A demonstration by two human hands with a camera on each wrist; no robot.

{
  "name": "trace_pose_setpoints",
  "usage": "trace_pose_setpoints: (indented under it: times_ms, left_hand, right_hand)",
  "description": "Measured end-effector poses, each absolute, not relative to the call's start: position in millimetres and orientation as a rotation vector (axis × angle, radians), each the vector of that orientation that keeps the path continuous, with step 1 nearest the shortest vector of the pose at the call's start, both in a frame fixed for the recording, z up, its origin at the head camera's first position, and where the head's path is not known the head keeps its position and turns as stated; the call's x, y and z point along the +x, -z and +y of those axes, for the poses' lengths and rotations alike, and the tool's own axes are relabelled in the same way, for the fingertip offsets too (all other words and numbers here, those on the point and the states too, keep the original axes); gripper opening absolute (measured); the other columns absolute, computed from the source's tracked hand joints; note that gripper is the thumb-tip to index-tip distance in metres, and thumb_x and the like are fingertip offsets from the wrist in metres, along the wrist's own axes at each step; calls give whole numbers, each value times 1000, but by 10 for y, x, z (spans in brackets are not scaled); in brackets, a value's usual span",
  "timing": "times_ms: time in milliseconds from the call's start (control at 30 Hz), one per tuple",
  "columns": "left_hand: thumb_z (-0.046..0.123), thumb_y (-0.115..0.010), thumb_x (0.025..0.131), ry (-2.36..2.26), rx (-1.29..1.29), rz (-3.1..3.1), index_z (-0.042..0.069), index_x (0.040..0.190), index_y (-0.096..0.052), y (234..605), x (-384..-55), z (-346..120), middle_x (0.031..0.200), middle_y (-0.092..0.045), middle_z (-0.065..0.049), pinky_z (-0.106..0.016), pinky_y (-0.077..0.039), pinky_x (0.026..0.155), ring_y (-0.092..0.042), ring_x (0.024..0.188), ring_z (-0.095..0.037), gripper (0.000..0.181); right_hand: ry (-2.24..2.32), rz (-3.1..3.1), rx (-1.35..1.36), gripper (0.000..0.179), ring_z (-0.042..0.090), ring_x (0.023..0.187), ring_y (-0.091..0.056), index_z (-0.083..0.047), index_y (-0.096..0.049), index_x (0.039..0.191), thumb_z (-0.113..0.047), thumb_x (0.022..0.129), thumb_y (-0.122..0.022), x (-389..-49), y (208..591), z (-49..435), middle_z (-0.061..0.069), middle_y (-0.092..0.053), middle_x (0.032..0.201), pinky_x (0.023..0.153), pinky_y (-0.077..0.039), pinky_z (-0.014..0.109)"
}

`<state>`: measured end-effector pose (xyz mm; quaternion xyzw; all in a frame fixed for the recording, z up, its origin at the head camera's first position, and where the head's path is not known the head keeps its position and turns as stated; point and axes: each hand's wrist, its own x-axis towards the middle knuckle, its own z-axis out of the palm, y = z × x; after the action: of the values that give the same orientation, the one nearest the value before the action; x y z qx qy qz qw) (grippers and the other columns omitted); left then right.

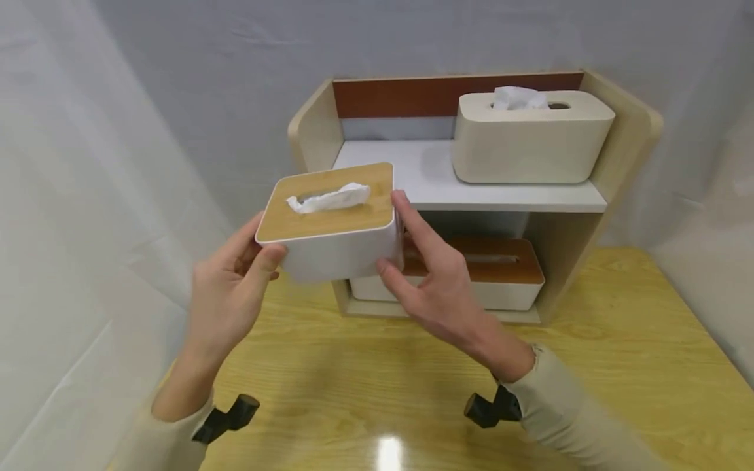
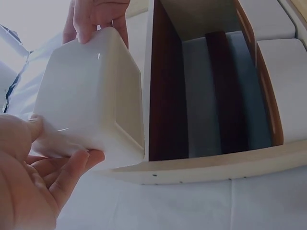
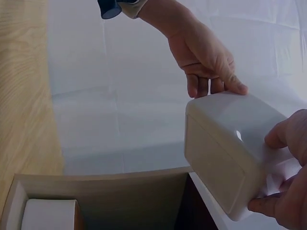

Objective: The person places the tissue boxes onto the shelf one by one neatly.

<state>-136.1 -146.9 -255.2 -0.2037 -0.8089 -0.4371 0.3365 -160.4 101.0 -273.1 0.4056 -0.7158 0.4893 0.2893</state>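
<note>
A white tissue box [image 1: 330, 226] with a light wooden lid is held in the air in front of the shelf's left side, slightly tilted. A white tissue [image 1: 338, 198] sticks out of its slot. My left hand [image 1: 226, 291] grips the near left corner, thumb on the front and fingers behind and below. My right hand [image 1: 438, 288] holds the right end, with thumb low at the front corner and fingers along the side. In the left wrist view the box's smooth white wall [image 2: 72, 91] and underside show between both hands. The right wrist view shows its recessed base [image 3: 216, 163].
A two-level shelf unit [image 1: 624, 124] stands on the wooden table [image 1: 365, 386]. On its upper board [image 1: 406, 163], a cream tissue box [image 1: 524, 147] sits at the right. White boxes with brown lids [image 1: 495, 258] occupy the lower level. Pale sheeting [image 1: 118, 163] hangs around.
</note>
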Motion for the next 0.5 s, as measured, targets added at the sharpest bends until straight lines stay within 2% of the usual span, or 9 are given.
trace_pose_setpoints:
  times_ms: [133,333,500]
  left_hand:
    - [12,-63,90,1132,-566,-2086,15,134,-55,2422,-1469,-1380,87,-71,-11,-15,-50,60,-61,67,-8,45]
    - [16,-62,90,1112,-565,-2059,11,131,-58,2278,-1645,-1259,93,-71,-11,-14,-48,58,-61,66,-8,41]
    - [19,-61,91,1096,-562,-2035,7,127,-60,2211,-1787,-1149,87,-71,-9,-15,-46,56,-58,64,-8,38]
  right_hand:
    - [-1303,-1880,1065,75,20,131,-42,-3,-28,148,5,83,-64,-1680,2623,1090,8,-33,151,98,-44,33]
    - [-1288,-1903,1030,73,20,132,-40,-5,-30,148,3,84,-65,-1794,2492,1187,5,-34,151,97,-45,38]
    - [-1310,-1931,997,73,20,133,-38,-9,-29,149,0,85,-65,-1899,2430,1262,2,-33,151,95,-46,39]
